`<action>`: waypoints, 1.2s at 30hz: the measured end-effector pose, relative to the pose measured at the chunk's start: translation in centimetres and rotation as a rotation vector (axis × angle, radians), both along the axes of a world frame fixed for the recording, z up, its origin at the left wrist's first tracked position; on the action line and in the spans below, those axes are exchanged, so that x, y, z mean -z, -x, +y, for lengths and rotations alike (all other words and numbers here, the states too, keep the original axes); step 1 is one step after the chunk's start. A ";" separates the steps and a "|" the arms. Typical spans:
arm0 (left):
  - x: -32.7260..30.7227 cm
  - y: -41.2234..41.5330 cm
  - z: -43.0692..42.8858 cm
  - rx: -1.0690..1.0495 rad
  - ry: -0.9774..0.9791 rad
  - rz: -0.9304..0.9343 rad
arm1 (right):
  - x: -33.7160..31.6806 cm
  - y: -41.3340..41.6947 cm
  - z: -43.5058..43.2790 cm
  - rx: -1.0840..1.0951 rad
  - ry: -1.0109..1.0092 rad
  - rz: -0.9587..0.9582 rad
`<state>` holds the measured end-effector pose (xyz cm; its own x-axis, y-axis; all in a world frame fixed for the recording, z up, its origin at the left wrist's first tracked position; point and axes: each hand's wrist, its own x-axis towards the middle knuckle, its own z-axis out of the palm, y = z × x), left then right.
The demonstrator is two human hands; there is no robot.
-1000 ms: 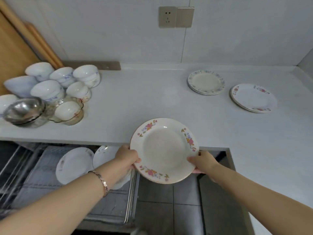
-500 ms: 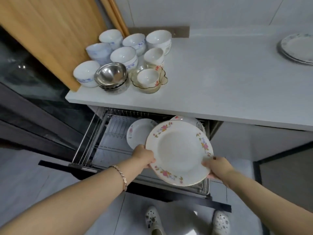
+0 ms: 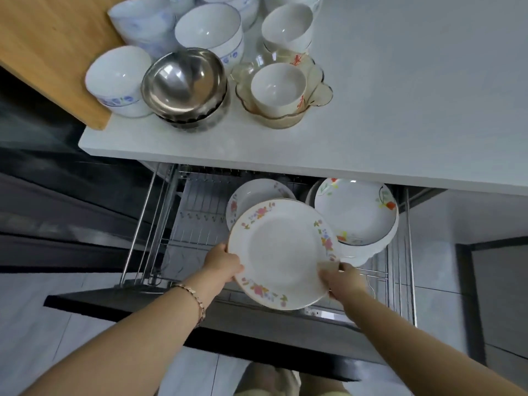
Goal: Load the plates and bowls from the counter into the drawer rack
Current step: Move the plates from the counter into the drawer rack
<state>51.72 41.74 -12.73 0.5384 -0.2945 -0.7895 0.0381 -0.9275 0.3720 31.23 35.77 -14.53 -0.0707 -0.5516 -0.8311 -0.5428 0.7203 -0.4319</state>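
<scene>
The drawer rack (image 3: 197,224) is standing open below the front edge of the counter (image 3: 400,110). Over the rack's middle, the left hand (image 3: 223,262) is gripping a plate (image 3: 281,252) at its left rim and the right hand (image 3: 344,278) at its lower right rim. Just behind it a second plate (image 3: 257,190) is leaning in the rack, with a stack of plates (image 3: 357,210) to its right. At the counter's left end bowls (image 3: 207,28) are sitting clustered. In front of them, a steel bowl (image 3: 183,81) is sitting left of a glass dish (image 3: 324,91) holding a small bowl (image 3: 278,90).

White plate (image 3: 281,250), pink floral rim
</scene>
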 end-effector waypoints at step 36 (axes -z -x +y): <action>19.4 -12.0 -9.8 0.428 -0.026 -0.073 | 19.7 -15.0 -3.0 0.389 0.167 0.188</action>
